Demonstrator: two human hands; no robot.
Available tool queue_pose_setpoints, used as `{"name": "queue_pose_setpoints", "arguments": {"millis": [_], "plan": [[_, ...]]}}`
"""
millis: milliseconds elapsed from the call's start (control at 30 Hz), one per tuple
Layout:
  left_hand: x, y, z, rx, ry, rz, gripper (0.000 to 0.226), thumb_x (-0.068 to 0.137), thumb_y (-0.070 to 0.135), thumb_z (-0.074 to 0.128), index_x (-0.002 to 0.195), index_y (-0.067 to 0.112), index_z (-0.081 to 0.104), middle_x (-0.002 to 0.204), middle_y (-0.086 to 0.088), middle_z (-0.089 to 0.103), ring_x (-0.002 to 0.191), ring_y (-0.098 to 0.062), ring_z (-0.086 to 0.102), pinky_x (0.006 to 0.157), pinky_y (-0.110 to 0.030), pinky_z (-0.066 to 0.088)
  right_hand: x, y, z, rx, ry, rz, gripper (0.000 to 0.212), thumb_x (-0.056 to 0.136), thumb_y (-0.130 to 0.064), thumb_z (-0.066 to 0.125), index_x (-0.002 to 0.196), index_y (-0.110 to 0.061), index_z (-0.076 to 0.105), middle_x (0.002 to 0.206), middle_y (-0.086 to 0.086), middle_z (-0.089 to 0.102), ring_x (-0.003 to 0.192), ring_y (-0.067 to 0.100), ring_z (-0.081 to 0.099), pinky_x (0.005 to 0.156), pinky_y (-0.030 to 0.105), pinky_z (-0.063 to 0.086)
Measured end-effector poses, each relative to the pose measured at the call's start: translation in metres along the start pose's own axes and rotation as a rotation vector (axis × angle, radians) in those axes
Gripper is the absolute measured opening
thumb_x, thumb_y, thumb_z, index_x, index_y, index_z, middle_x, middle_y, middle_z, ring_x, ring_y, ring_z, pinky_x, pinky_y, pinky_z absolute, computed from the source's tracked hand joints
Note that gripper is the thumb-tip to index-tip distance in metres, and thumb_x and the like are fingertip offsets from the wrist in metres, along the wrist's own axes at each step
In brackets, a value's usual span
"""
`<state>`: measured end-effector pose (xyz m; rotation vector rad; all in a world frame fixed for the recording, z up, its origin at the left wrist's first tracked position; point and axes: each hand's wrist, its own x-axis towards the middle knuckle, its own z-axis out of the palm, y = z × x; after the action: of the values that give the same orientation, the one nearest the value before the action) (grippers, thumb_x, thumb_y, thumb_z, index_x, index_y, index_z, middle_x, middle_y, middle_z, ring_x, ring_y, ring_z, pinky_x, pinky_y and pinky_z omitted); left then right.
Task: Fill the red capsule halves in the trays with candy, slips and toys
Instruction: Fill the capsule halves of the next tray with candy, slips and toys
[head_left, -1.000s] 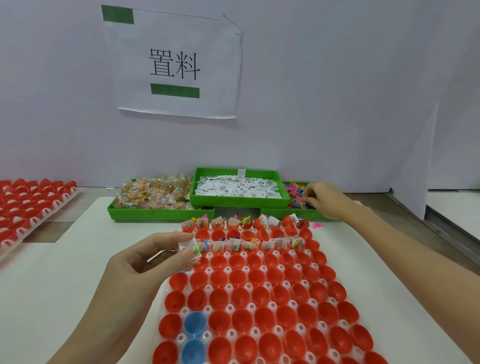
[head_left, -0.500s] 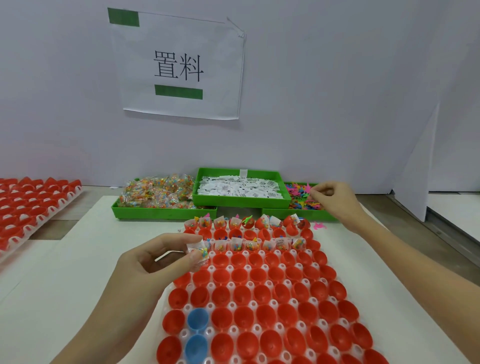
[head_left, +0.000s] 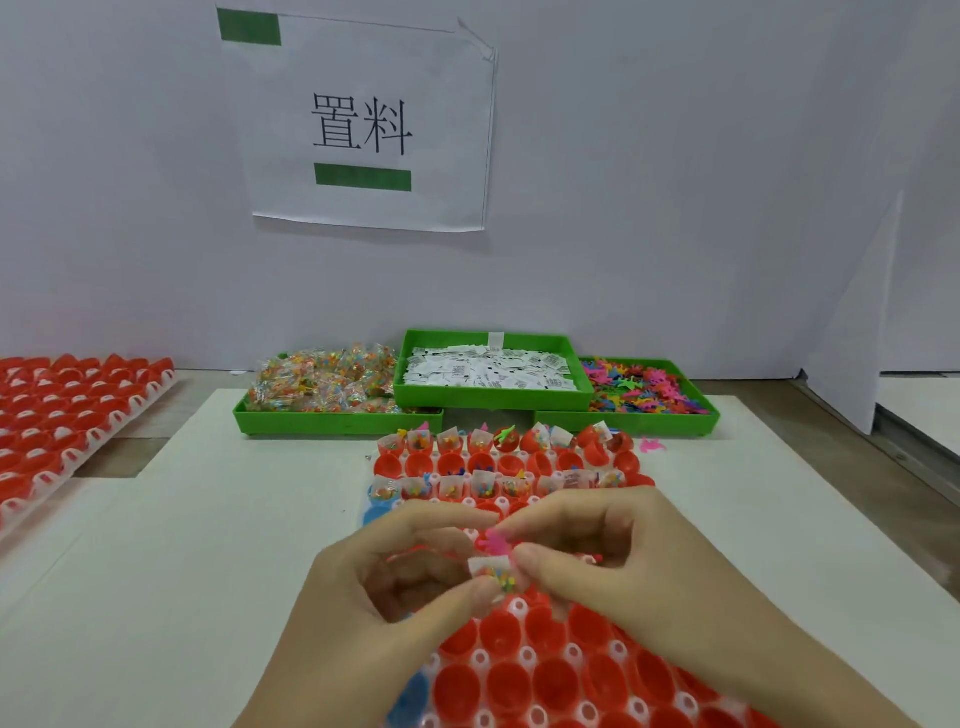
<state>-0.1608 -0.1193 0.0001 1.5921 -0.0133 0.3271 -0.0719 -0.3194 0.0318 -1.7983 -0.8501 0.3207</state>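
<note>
At frame centre, the left hand pinched a candy packet; the right hand pinched a pink toy just above it.

Left hand pinching candy packet, right hand pinching pink toy, above capsule tray
</note>
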Motion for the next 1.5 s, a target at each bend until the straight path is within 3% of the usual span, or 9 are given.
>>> {"name": "queue_pose_setpoints", "arguments": {"millis": [300,500,667,833,933,1167,1300,1400,1500], "plan": [[0.003,0.004,-0.004,0.045,0.007,-0.007,0.032,0.058,0.025,0.091,0.088,0.022,0.080,0.079,-0.013,0.077,0.075,-0.023,0.076,0.071,-0.019,0.060,-0.008,0.003,0.007,-0.165,0.207,-0.051,0.014,0.091,-0.023,0.075,0.094,-0.036,0.077,0.087,-0.010,0.076,0.085,0.014,0.073,0.073,0.031,0.060],[0.003,0.007,-0.004,0.053,-0.020,0.041,0.026,0.060,0.023,0.093,0.082,0.020,0.079,0.080,-0.014,0.077,0.075,-0.028,0.077,0.070,-0.024,0.061,-0.013,0.001,0.012,-0.176,0.071,-0.073,0.019,0.091,-0.019,0.076,0.102,-0.034,0.076,0.087,-0.012,0.076,0.085,0.012,0.074,0.074,0.023,0.058],[0.002,0.005,-0.002,0.045,-0.009,0.097,0.024,0.063,0.018,0.090,0.085,0.018,0.079,0.080,-0.015,0.078,0.075,-0.029,0.077,0.072,-0.024,0.061,-0.014,-0.001,0.006,-0.095,-0.019,-0.040,0.015,0.095,-0.027,0.070,0.109,-0.033,0.073,0.093,-0.012,0.078,0.091,0.013,0.075,0.082,0.031,0.060],[0.002,0.002,0.000,0.260,-0.025,0.320,0.028,0.073,0.014,0.090,0.096,0.026,0.079,0.085,-0.003,0.077,0.077,-0.022,0.077,0.073,-0.028,0.063,-0.014,0.002,0.003,-0.072,0.036,-0.097,0.012,0.087,-0.032,0.080,0.097,-0.036,0.077,0.105,-0.011,0.073,0.103,0.010,0.071,0.081,0.024,0.061],[0.007,0.007,0.004,0.490,-0.044,0.509,0.029,0.076,0.026,0.091,0.100,0.035,0.076,0.086,0.014,0.074,0.076,-0.007,0.076,0.069,-0.020,0.062,-0.015,0.002,-0.002,-0.010,0.014,-0.108,0.010,0.086,-0.027,0.082,0.094,-0.029,0.076,0.097,-0.004,0.075,0.093,0.016,0.074,0.081,0.024,0.059],[0.030,0.023,0.017,0.542,-0.151,0.615,0.031,0.074,0.027,0.090,0.101,0.019,0.076,0.086,0.017,0.073,0.075,-0.002,0.074,0.071,-0.019,0.061,-0.012,0.009,-0.027,0.142,-0.006,-0.049,0.016,0.086,-0.013,0.082,0.098,-0.021,0.076,0.095,0.006,0.078,0.089,0.021,0.076,0.084,0.028,0.060],[0.048,0.025,0.037,0.575,-0.135,0.576,0.032,0.081,0.043,0.080,0.102,0.020,0.071,0.087,0.015,0.072,0.077,-0.002,0.073,0.071,-0.019,0.059,-0.008,0.013,-0.046,0.129,0.051,-0.075,0.018,0.086,-0.013,0.081,0.101,-0.024,0.079,0.095,0.004,0.079,0.087,0.018,0.076,0.081,0.022,0.058],[0.060,0.020,0.059,0.683,-0.132,0.474,0.036,0.093,0.060,0.055,0.108,0.029,0.064,0.095,0.019,0.066,0.090,-0.004,0.066,0.079,-0.019,0.053,0.001,0.030,-0.073,0.042,0.271,-0.059,0.018,0.087,-0.008,0.079,0.100,-0.019,0.080,0.091,0.004,0.079,0.086,0.018,0.076,0.083,0.025,0.060],[0.070,0.011,0.079,0.975,-0.366,0.500,0.056,0.101,0.066,0.028,0.120,0.028,0.064,0.116,0.019,0.061,0.113,0.000,0.053,0.100,-0.020,0.039,0.008,0.055,-0.094,-0.126,0.450,0.001,0.016,0.088,-0.008,0.078,0.098,-0.020,0.079,0.089,-0.002,0.079,0.087,0.014,0.075,0.088,0.034,0.060]]}}
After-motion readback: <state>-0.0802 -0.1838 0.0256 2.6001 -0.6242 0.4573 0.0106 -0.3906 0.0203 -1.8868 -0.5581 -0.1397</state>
